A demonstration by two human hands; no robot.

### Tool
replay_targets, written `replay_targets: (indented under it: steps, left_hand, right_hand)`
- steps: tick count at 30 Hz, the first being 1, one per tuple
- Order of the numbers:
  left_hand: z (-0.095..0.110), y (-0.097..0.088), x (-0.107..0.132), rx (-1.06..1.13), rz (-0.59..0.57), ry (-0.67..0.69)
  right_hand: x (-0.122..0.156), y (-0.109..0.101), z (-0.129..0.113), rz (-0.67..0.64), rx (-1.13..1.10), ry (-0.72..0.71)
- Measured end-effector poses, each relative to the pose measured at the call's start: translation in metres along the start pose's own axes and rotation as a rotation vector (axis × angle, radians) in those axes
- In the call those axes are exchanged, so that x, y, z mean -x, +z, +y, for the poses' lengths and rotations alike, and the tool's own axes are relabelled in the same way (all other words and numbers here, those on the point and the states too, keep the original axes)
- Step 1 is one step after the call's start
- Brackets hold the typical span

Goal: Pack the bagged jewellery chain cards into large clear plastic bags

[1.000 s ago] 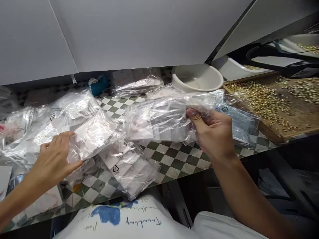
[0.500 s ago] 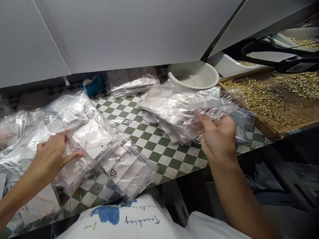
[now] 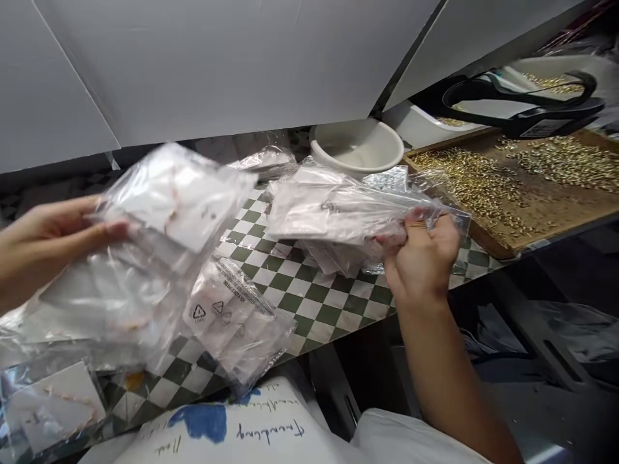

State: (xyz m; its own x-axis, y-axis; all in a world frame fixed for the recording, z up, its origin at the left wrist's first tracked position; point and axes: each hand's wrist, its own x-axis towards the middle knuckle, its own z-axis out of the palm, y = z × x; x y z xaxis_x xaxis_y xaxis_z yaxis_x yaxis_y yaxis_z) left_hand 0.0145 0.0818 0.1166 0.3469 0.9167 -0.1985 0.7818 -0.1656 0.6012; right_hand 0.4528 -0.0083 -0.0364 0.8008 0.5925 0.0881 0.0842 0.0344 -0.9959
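Observation:
My left hand (image 3: 62,225) is raised at the left with its fingers against a blurred, transparent plastic bag (image 3: 174,193) holding a white card, lifted above a heap of similar bags (image 3: 106,303). My right hand (image 3: 420,258) grips the crumpled edge of a bundle of plastic bags with white cards (image 3: 333,209). Another bag printed with a recycling mark (image 3: 227,309) lies on the checkered tabletop between my hands, touching neither.
A white bowl (image 3: 356,147) and a wooden tray of small gold-coloured metal pieces (image 3: 488,193) stand at the back right. A black looped handle (image 3: 522,106) lies beyond the tray. A white sack with blue marks and handwriting (image 3: 227,428) sits below the green-and-white checkered table edge (image 3: 309,303).
My left hand has lifted a bag off the heap, up and to the left. My right hand has bunched its bags more tightly. The view has drifted slightly.

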Motion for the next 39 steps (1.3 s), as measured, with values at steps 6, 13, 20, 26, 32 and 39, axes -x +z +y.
replay_targets:
  steps: [6,13,20,26,32,39]
  left_hand:
    - [0.056,0.062,-0.058,0.522,-0.079,-0.065]
    - [0.108,0.151,-0.118,0.696,-0.321,0.042]
    - [0.136,0.208,-0.158,0.619,-0.303,0.087]
    - [0.119,0.181,-0.172,0.395,-0.285,0.267]
    - [0.054,0.147,-0.16,0.05,-0.14,0.384]
    - [0.01,0.128,-0.157,-0.26,-0.079,0.468]
  right_hand:
    - [0.0,0.011,0.009,-0.095,-0.064,0.059]
    - [-0.002,0.002,-0.001,-0.141,0.044,0.083]
    - [0.026,-0.018,-0.059,0.072,0.669,-0.648]
    - [0.008,0.007,-0.042,-0.723,0.982,-0.821]
    - [-0.026,0.009,-0.03,-0.703,0.878,-0.749]
    - [0.001,0.026,-0.047,-0.563,0.781,-0.964]
